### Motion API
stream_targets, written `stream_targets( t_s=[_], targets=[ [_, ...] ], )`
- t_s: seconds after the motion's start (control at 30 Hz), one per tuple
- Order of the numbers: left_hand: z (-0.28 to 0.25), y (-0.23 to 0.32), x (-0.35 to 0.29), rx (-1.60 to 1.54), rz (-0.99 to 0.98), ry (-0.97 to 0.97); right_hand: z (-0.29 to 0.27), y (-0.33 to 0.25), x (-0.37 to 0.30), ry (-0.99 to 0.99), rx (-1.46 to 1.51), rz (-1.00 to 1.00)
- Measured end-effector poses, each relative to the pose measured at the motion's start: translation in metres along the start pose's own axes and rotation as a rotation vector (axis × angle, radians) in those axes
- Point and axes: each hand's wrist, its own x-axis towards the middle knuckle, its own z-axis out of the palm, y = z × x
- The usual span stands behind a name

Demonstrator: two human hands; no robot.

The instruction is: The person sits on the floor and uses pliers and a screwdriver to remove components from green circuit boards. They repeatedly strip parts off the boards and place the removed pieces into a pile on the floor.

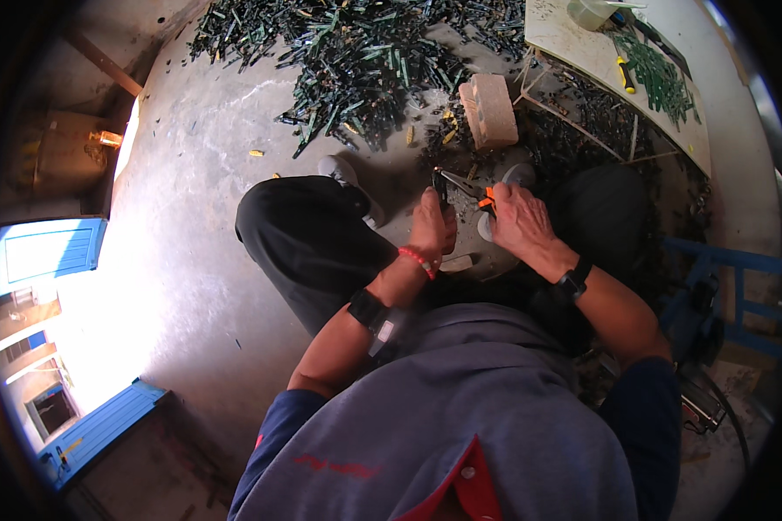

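Between my knees, my left hand (429,227) is closed around a narrow dark piece (441,187), whose upper end sticks out past the fingers. Its exact kind is too small to make out. My right hand (523,224) grips long-nose pliers (462,182) by their orange handles. The metal jaws point left and reach the top of the dark piece; whether they pinch it cannot be told. Under the hands, a pale flat piece (457,263) lies low near my lap.
A big heap of dark green and black strips (356,78) covers the floor ahead. A brick-like block (490,111) stands beside it. On the right, a pale tabletop (573,39) carries green strips (656,78) and a yellow-handled tool (626,75). A blue frame (738,286) stands at far right.
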Motion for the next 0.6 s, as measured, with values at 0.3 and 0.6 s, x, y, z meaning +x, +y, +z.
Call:
stream_targets(
  t_s=[0.3,0.6],
  targets=[
    [-0.002,0.016,-0.015,-0.093,-0.175,-0.144,-0.005,0.015,0.003,-0.080,0.206,-0.036],
    [0.004,0.023,-0.011,-0.138,-0.256,-0.221,-0.042,0.000,-0.016,-0.843,1.430,0.247]
  ],
)
